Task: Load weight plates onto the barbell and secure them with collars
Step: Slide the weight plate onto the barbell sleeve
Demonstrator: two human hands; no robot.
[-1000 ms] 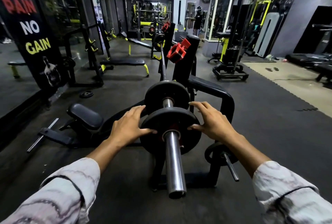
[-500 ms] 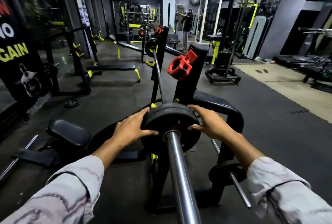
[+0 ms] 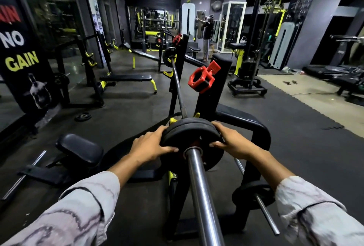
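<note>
Left hand point(image 3: 151, 146) and right hand point(image 3: 232, 141) grip the black plate point(image 3: 189, 129) (fingers curled over its rim) on the barbell sleeve point(image 3: 201, 190)

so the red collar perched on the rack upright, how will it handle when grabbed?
The red collar looks like moulded plastic, so probably rigid and light, an easy one-hand lift. It sits at the edge of the rack upright, so a careless nudge may knock it off. Its lever tab sticks out, possibly snagging.

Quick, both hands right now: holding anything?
Left hand: closed on the left edge of the weight plate on the barbell sleeve.
Right hand: closed on its right edge.
</note>
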